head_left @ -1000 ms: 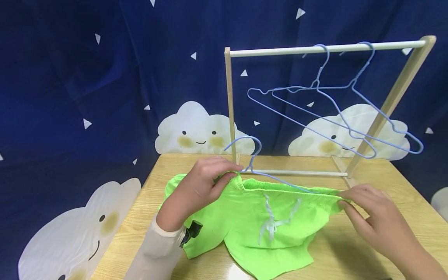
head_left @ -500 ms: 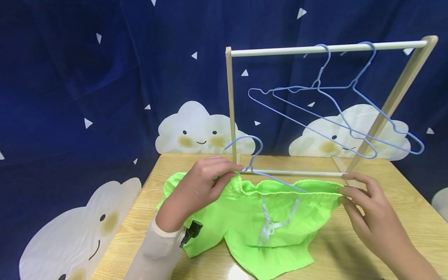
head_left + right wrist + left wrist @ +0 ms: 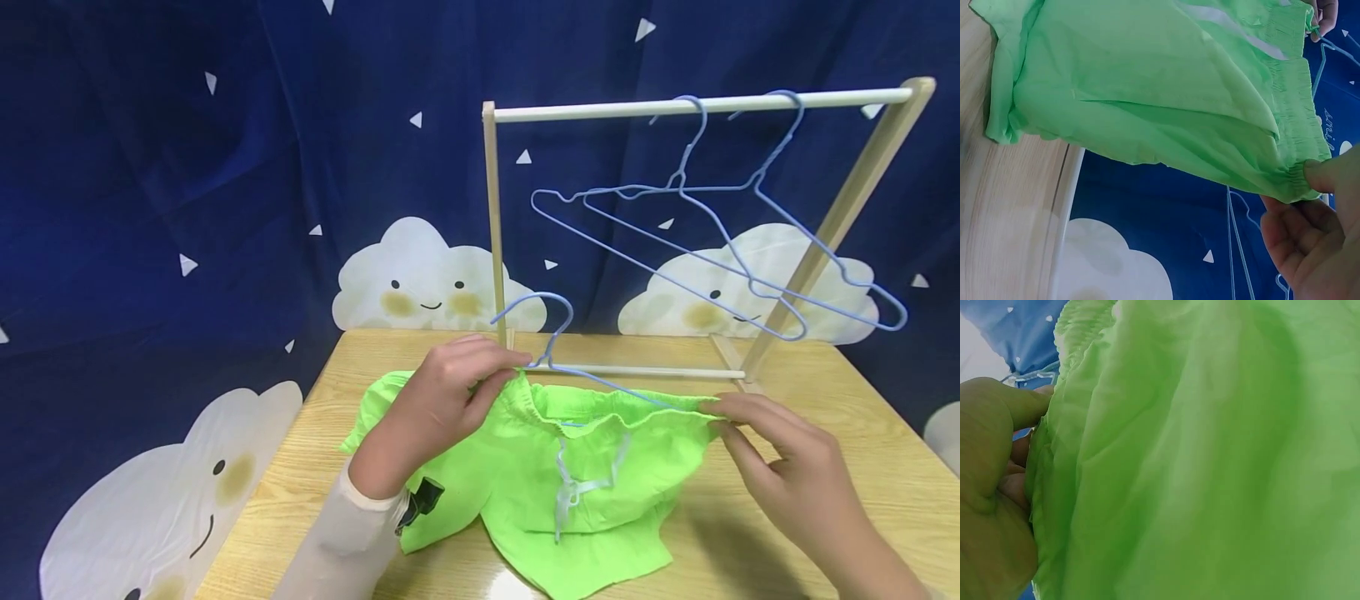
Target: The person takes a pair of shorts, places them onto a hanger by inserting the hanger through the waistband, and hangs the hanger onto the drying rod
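The bright green shorts (image 3: 525, 483) are at the middle of the table (image 3: 292, 483), their waistband (image 3: 652, 423) lifted on the far side and the legs falling toward the near edge. The person's left hand (image 3: 450, 383) pinches the left part of the waistband between thumb and fingers, near the neck of a blue hanger (image 3: 567, 321); whether it also grips the wire cannot be told. The right hand (image 3: 787, 467) pinches the waistband's right end, thumb against fingertips, where the hanger's right arm reaches. The hanger's lower wire shows inside the waist gap.

The cloth looks thin, light and soft, with little stiffness of its own — it sags and folds wherever no finger holds it. The gathered waistband is probably stretchy and gives the best hold, at its two ends, since the loose legs would only bunch up. The white drawstring (image 3: 570, 493) in front looks too slight to pull on. The hanger seems thin but firm, perhaps slick against the fabric, so its neck would be the surest place to grip.
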The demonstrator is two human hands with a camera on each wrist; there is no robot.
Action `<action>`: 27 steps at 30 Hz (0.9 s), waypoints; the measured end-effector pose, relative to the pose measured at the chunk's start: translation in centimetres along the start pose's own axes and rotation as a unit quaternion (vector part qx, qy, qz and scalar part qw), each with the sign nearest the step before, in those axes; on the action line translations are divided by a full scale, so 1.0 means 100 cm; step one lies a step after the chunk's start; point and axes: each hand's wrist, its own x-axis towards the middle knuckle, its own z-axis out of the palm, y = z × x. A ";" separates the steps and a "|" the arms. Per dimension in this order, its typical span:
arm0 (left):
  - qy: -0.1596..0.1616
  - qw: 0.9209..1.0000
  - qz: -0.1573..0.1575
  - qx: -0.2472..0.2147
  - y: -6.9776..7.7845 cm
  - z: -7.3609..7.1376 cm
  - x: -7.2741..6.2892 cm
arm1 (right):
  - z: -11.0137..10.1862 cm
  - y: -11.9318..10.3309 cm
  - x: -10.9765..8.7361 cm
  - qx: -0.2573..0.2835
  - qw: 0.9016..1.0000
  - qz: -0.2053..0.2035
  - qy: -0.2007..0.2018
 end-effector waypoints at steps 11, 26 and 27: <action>0.016 1.000 -0.001 -0.005 -0.003 0.008 0.000 | 0.006 -0.001 0.000 -0.019 0.999 0.042 -0.006; 0.018 1.000 0.010 -0.007 -0.006 0.023 0.001 | 0.032 -0.010 0.015 0.018 1.000 0.012 -0.012; 0.018 1.000 0.013 -0.006 -0.006 0.024 0.002 | 0.035 -0.011 0.016 0.021 1.000 0.011 -0.015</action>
